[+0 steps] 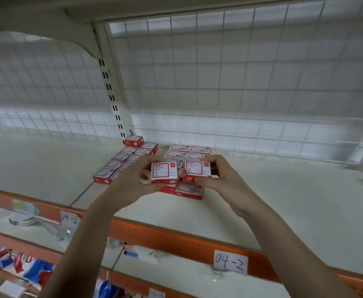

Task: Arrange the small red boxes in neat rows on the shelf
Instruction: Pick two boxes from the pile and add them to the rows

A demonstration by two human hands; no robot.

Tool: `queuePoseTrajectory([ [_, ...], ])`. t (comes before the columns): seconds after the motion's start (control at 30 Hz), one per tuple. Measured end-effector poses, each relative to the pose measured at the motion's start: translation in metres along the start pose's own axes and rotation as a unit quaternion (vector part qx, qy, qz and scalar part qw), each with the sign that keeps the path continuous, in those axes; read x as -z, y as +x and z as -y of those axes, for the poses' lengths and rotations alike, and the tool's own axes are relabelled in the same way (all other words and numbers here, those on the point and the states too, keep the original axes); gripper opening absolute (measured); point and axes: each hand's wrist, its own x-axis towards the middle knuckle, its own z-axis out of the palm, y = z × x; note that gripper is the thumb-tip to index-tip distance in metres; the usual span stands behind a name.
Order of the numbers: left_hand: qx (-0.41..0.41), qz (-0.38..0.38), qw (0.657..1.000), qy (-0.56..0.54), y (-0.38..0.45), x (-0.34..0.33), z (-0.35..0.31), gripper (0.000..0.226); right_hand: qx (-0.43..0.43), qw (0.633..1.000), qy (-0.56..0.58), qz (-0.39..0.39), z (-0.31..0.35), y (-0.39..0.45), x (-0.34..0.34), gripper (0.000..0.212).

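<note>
Two handwritten paper tags can be read on the orange front edge of the shelf (176, 235). The right tag (230, 263), near the right end of that edge, is marked "04-2". The left tag (69, 219), towards the left end of the edge, appears to carry the same "04-2", though fainter. Printed text is seen on the white tops of the small red boxes (164, 171) held up in the hands, but it is too blurred to be read.
</note>
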Motion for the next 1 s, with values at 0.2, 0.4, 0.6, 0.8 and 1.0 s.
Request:
queuePoseTrajectory([
  [0.2, -0.004, 0.016, 0.998, 0.06, 0.04, 0.055, 0.026, 0.044, -0.016, 0.998, -0.051, -0.012, 0.008, 0.064, -0.051, 0.039],
  [0.4, 0.004, 0.039, 0.994, 0.105, 0.075, 0.094, 0.056, 0.038, -0.032, 0.994, -0.095, -0.032, 0.003, 0.11, -0.077, 0.04],
  [0.6, -0.01, 0.032, 0.994, 0.107, 0.103, 0.112, 0.085, 0.037, -0.023, 0.988, -0.137, -0.072, -0.007, 0.161, -0.094, 0.037],
  [0.8, 0.001, 0.023, 0.997, 0.071, 0.116, 0.127, 0.108, 0.038, -0.032, 0.964, -0.247, -0.098, -0.015, 0.214, -0.12, 0.045],
  [1.0, -0.003, 0.005, 0.999, 0.041, 0.123, 0.135, 0.122, 0.036, -0.063, 0.958, -0.264, -0.093, -0.023, 0.236, -0.134, 0.046],
])
